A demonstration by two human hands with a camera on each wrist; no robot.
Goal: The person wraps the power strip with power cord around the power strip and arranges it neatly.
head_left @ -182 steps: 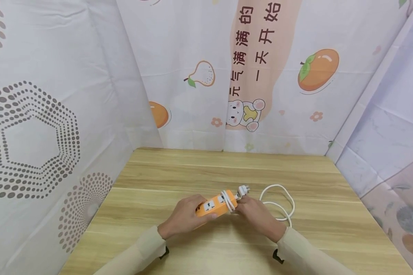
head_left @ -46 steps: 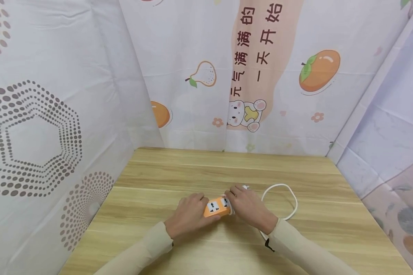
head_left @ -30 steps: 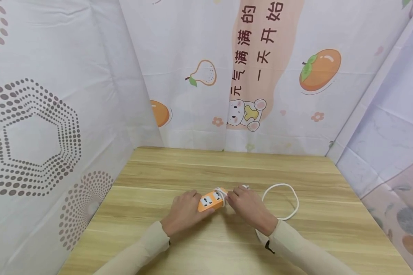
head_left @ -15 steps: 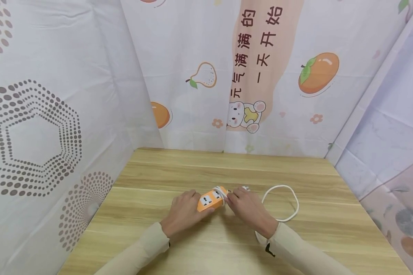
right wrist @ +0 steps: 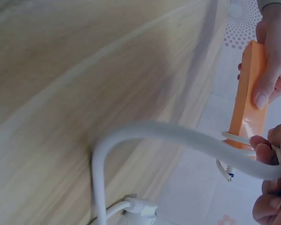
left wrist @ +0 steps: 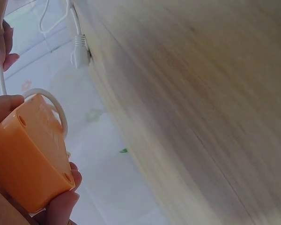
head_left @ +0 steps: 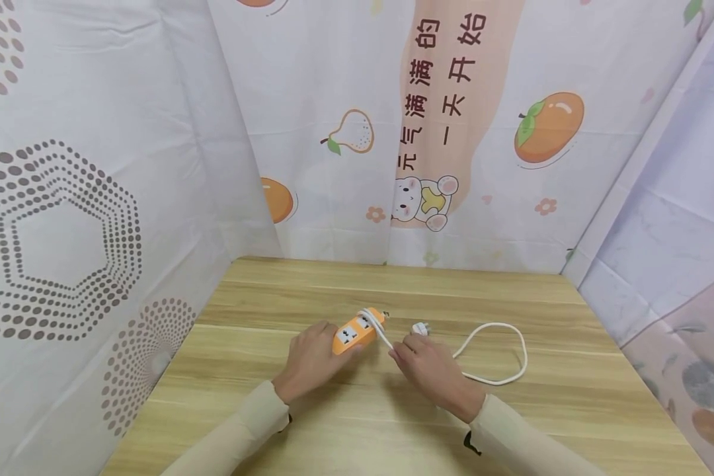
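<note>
My left hand (head_left: 312,357) grips the near end of an orange power strip (head_left: 355,335) with white sockets, tilted with its far end up and to the right. In the left wrist view the strip (left wrist: 33,154) hangs over the table, thumb and fingers on opposite sides. White cord (head_left: 382,336) wraps round the strip's far end and runs straight to my right hand (head_left: 434,371), which pinches it in thumb and fingers. A thick bend of the cord (right wrist: 178,133) leaves that hand in the right wrist view. The white plug (head_left: 420,328) lies on the table just beyond the right hand.
A loose loop of the cord (head_left: 525,357) lies on the wood-grain table (head_left: 309,284) to the right of my right hand. Printed white curtains (head_left: 309,86) stand along the table's back and sides.
The power strip has moved left and away from me, tilting more steeply. My right hand has drawn back from it, stretching a length of cord between them. The plug now shows more fully.
</note>
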